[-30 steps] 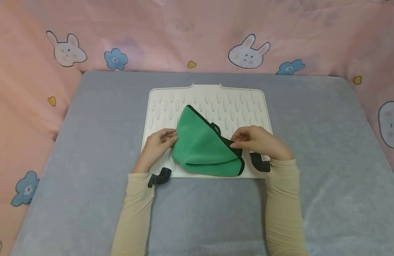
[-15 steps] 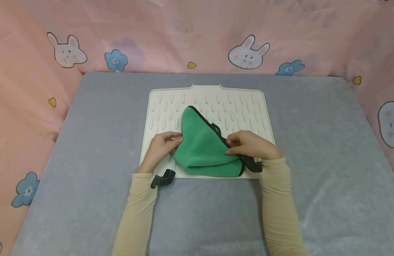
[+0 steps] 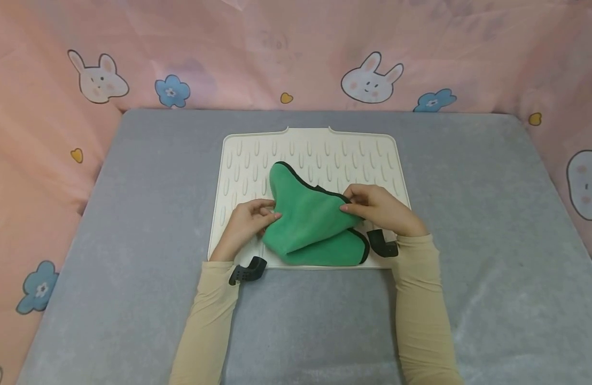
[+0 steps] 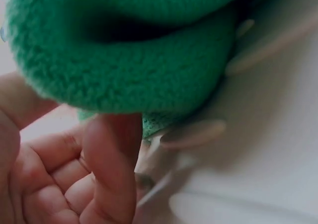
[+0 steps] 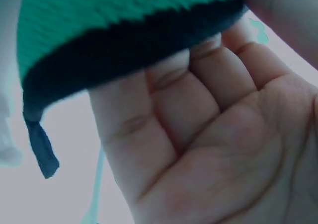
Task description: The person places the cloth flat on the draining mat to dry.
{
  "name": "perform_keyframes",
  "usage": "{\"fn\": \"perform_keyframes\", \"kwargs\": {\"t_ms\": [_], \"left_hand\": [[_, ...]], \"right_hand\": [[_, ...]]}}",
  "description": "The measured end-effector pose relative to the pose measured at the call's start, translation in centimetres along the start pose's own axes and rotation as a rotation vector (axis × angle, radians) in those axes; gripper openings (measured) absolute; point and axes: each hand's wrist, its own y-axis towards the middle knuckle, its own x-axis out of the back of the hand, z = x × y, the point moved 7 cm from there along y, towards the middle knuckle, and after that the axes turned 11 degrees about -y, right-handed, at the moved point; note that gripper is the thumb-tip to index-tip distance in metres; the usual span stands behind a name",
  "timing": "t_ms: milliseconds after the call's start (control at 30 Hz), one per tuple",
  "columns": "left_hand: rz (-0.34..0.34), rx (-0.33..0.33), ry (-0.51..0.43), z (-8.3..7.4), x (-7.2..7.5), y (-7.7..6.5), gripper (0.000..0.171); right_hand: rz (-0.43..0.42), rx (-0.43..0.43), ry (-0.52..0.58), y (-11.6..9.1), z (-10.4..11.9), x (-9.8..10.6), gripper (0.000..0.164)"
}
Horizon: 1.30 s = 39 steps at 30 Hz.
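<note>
A green fleecy towel (image 3: 310,216) with black edging lies folded on a cream ribbed mat (image 3: 250,155). At its left side, my left hand (image 3: 242,227) pinches the fold between thumb and fingers. The left wrist view shows the rounded green fold (image 4: 114,75) above the left hand (image 4: 64,169), with part of the grip hidden beneath the cloth. On the right, my right hand (image 3: 384,210) pinches the black-trimmed edge, lifting it off the lower layer. In the right wrist view the black edging (image 5: 124,47) crosses the fingers of the right hand (image 5: 208,124), and a black loop (image 5: 42,147) dangles.
The mat rests on a grey cloth-covered table (image 3: 478,214). A pink curtain (image 3: 257,48) printed with rabbits and flowers closes off the back and sides. Black camera mounts (image 3: 248,270) sit at both wrists.
My right hand has moved left onto the towel's black edge, then raised it up and away, bending the edge and exposing the lower layer. My left hand has shifted slightly right with the fold.
</note>
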Motion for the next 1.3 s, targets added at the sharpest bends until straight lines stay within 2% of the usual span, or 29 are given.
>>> {"fn": "perform_keyframes", "kwargs": {"t_ms": [167,300,600,700,867,933,1067,1133,1300], "left_hand": [[0.015,-0.061,-0.019,-0.5,-0.1,-0.1,0.019],[-0.006,-0.093,-0.042,-0.7,0.2,-0.1,0.011],[-0.128,-0.044,-0.190,-0.6,1.1,-0.3,0.007],[-0.141,-0.046,-0.181,-0.6,1.1,-0.3,0.010],[-0.137,-0.102,-0.169,-0.9,1.1,-0.3,0.017],[-0.124,-0.112,-0.194,-0.9,1.0,-0.3,0.019],[-0.100,-0.067,-0.261,-0.7,0.9,-0.2,0.019],[-0.084,-0.032,-0.285,-0.5,0.9,-0.2,0.030],[-0.050,0.038,-0.303,-0.2,0.7,0.0,0.070]], "right_hand": [[-0.031,0.004,0.013,0.0,0.0,0.2,0.009],[-0.057,0.011,0.029,0.0,-0.2,0.3,0.008],[-0.088,0.030,0.101,0.2,-0.3,0.5,0.008],[-0.090,0.029,0.099,0.3,-0.4,0.5,0.009],[-0.091,0.031,0.103,0.4,-0.3,0.4,0.008],[-0.090,0.033,0.106,0.5,-0.2,0.3,0.008],[-0.091,0.033,0.105,0.6,-0.3,0.0,0.009],[-0.093,0.031,0.096,0.7,-0.3,-0.1,0.009],[-0.090,0.015,0.100,0.7,-0.6,-0.1,0.010]]}}
